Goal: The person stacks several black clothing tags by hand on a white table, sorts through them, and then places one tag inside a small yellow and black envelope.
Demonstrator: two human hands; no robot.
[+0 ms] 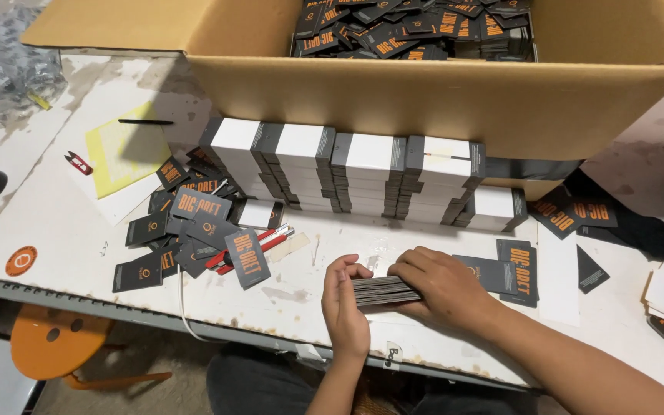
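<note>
- One stack of dark tags (382, 291), low in the frame's centre, is pressed between the two hands.
- Left hand (345, 306) closes on its left end; right hand (443, 288) grips across its right.
- Five white-topped stacks (363, 173) line the surface (63, 230) mid-frame.
- One cardboard box (439, 100) sits along the top.
- One loose tag pile (194, 230) lies left.

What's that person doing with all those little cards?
A person holds a small stack of dark cards between the left hand and right hand, squaring it on the white table. Neat card stacks stand by a cardboard box full of cards. Loose cards lie to the left.
</note>
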